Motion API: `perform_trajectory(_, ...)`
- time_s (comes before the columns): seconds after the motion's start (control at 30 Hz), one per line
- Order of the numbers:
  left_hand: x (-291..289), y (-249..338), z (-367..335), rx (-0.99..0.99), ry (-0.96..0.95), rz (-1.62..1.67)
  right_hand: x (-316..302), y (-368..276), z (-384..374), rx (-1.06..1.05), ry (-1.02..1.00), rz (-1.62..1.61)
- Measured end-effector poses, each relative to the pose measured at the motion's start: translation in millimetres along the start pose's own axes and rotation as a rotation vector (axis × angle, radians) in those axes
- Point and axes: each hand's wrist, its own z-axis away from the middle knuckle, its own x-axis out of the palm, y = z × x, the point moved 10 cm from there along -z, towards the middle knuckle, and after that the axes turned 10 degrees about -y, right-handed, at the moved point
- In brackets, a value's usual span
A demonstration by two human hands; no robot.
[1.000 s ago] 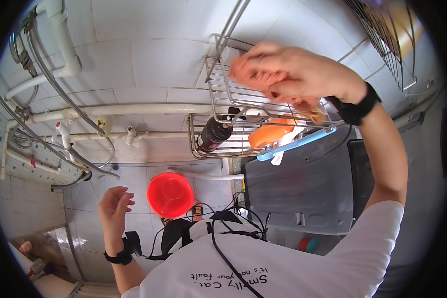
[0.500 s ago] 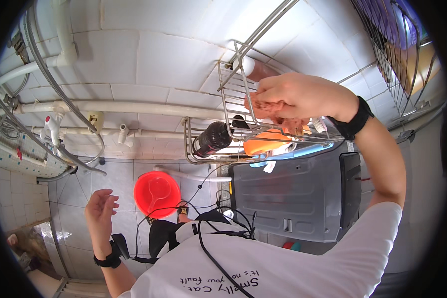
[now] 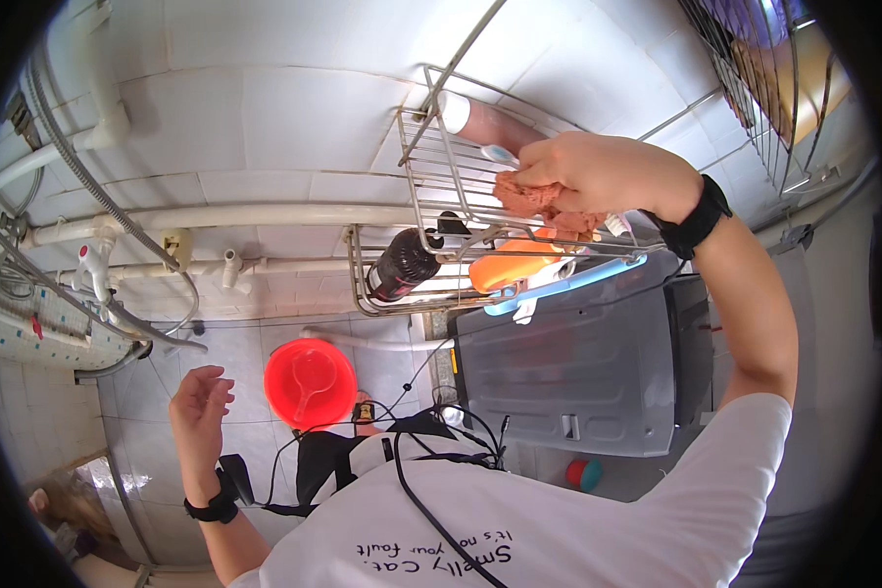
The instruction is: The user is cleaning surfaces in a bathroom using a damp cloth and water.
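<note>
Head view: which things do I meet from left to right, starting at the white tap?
White tap, left hand, red basin, dark bottle, salmon cloth in the right hand, right wristband.

The rack (image 3: 410, 177) is right of the basin (image 3: 280, 392).

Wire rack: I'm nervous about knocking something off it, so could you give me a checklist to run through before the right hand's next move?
1. Cloth secure in the right hand: ok, the reddish cloth is bunched in the fingers.
2. Left hand empty and away from the rack: ok.
3. Upper shelf free of items: not ok, a white-capped bottle lies along the wall side.
4. Dark bottle apart from the cloth: ok, it is farther left.
5. Orange bottle untouched by the cloth: cannot tell, they overlap in this view.
</note>
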Motion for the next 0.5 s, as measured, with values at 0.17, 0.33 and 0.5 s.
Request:
perform_trajectory(0.17, -6.9, -0.6, 10.1, -0.005, 0.009, -0.032, -37.4, -23.8, -11.2, -0.169, 0.175, 0.073)
perform_trajectory(0.33, -20.2, -9.2, 24.9, -0.029, 0.061, -0.014, -32.9, -40.2, -60.7, -0.080, 0.088, 0.106)
perform_trajectory(0.5, -24.9, -21.6, 36.8, -0.066, 0.079, 0.004, -30.2, -33.0, -30.5, -0.034, 0.210, 0.124)
